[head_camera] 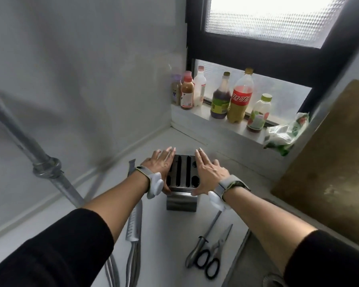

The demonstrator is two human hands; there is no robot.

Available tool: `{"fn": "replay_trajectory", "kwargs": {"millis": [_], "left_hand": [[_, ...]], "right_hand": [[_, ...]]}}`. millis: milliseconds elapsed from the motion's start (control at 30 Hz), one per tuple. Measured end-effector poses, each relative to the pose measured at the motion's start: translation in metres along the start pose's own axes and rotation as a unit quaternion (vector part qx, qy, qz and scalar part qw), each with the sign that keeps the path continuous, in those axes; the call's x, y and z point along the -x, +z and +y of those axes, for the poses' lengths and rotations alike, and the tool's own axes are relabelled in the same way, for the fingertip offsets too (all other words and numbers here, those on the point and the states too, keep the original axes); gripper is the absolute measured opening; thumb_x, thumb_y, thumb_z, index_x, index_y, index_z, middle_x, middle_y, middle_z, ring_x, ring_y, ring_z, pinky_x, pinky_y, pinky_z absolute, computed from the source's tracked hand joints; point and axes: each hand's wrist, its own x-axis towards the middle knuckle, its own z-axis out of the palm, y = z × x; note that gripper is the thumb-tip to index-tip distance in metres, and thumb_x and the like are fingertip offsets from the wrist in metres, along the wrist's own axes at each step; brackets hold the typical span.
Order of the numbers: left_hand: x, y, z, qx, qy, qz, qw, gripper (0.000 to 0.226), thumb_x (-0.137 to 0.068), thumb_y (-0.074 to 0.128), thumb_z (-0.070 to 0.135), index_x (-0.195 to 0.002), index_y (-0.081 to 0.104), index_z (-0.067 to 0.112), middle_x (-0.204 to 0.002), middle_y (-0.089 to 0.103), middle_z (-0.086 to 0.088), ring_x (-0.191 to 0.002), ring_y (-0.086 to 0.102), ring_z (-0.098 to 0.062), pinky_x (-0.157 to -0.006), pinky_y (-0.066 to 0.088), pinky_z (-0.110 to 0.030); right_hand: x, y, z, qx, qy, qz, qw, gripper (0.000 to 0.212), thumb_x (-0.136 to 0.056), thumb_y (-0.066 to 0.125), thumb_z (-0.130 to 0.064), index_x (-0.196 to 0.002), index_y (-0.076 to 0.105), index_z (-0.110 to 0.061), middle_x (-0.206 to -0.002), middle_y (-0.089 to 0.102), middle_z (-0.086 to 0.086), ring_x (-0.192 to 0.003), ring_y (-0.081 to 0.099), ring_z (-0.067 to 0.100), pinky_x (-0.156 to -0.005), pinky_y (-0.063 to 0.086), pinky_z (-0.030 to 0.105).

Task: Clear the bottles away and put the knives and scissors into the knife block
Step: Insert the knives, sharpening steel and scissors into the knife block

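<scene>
A steel knife block (182, 200) with empty slots stands on the white counter. My left hand (159, 163) presses its left side and my right hand (208, 173) its right side, fingers straight, holding the block between them. A steel knife (133, 230) lies left of the block under my left forearm, with another blade tip (131, 165) behind my wrist. A sharpening steel (203, 237) and black-handled scissors (215, 255) lie to the front right. Several bottles stand on the window sill, among them a cola bottle (241, 98).
A metal pipe (46, 162) runs diagonally along the left wall. A wooden cutting board (330, 162) leans at the right. A plastic bag (284, 135) sits on the sill's right end. A sink edge (239, 251) borders the counter at front right.
</scene>
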Motion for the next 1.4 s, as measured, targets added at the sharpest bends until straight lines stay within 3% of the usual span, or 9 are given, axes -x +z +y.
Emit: {"fn": "replay_trajectory", "kwargs": {"millis": [200,367,600,967,1200,1300,1400], "left_hand": [[-0.014,0.013,-0.003,0.041,0.027,0.019,0.999,0.13,-0.055,0.08,0.052,-0.148,0.001,0.007,-0.152,0.018,-0.009,-0.14,0.021,-0.031,-0.111,0.036,-0.047],[-0.011,0.008,-0.001,0.059,0.04,0.04,0.997,0.126,-0.053,0.085,0.044,-0.146,0.01,0.004,-0.147,0.027,-0.011,-0.136,0.029,-0.03,-0.11,0.036,-0.039],[0.022,0.006,-0.008,0.042,0.033,0.029,0.998,0.127,-0.053,0.084,0.049,-0.147,0.009,0.007,-0.149,0.026,-0.01,-0.137,0.029,-0.028,-0.112,0.036,-0.04],[0.082,0.015,-0.004,0.019,0.019,0.062,0.998,0.123,-0.054,0.08,0.056,-0.145,0.015,0.007,-0.145,0.035,-0.01,-0.13,0.038,-0.028,-0.111,0.033,-0.038],[0.091,0.021,-0.005,0.099,0.02,0.035,0.994,0.124,-0.054,0.085,0.043,-0.146,0.009,0.009,-0.145,0.027,-0.011,-0.128,0.037,-0.03,-0.105,0.043,-0.041],[0.096,0.024,-0.006,0.167,0.013,0.02,0.986,0.125,-0.057,0.084,0.033,-0.148,0.001,0.013,-0.148,0.02,-0.012,-0.131,0.034,-0.033,-0.109,0.04,-0.043],[0.107,0.026,-0.014,0.201,0.002,0.007,0.98,0.12,-0.066,0.08,0.024,-0.149,-0.006,0.019,-0.152,0.016,-0.01,-0.134,0.032,-0.034,-0.11,0.039,-0.045]], "right_hand": [[-0.017,0.013,-0.002,0.03,0.011,0.003,0.999,0.136,-0.061,0.085,-0.042,-0.151,-0.013,-0.017,-0.162,-0.004,-0.002,-0.135,0.026,0.044,-0.1,0.046,0.051],[-0.016,0.012,-0.005,0.029,0.001,0.034,0.999,0.125,-0.055,0.082,-0.036,-0.149,0.003,-0.016,-0.15,0.02,0.001,-0.12,0.038,0.036,-0.08,0.053,0.044],[-0.001,0.021,-0.024,0.027,-0.02,0.036,0.999,0.12,-0.054,0.082,-0.039,-0.146,0.008,-0.017,-0.144,0.026,-0.001,-0.116,0.041,0.034,-0.068,0.05,0.04],[0.037,0.034,-0.053,0.059,-0.049,0.054,0.996,0.117,-0.05,0.084,-0.043,-0.141,0.016,-0.019,-0.136,0.034,-0.002,-0.107,0.052,0.035,-0.062,0.045,0.036],[0.044,0.039,-0.059,0.033,-0.033,0.055,0.997,0.118,-0.053,0.087,-0.037,-0.142,0.011,-0.022,-0.144,0.027,-0.003,-0.11,0.051,0.04,-0.075,0.053,0.044],[0.044,0.038,-0.062,-0.002,-0.017,0.018,1.0,0.128,-0.059,0.088,-0.034,-0.151,-0.002,-0.022,-0.16,0.006,-0.006,-0.125,0.042,0.045,-0.09,0.051,0.051],[0.047,0.034,-0.064,-0.029,-0.006,-0.005,1.0,0.128,-0.063,0.082,-0.051,-0.153,-0.006,-0.023,-0.163,-0.006,-0.008,-0.136,0.029,0.047,-0.103,0.043,0.053]]}}
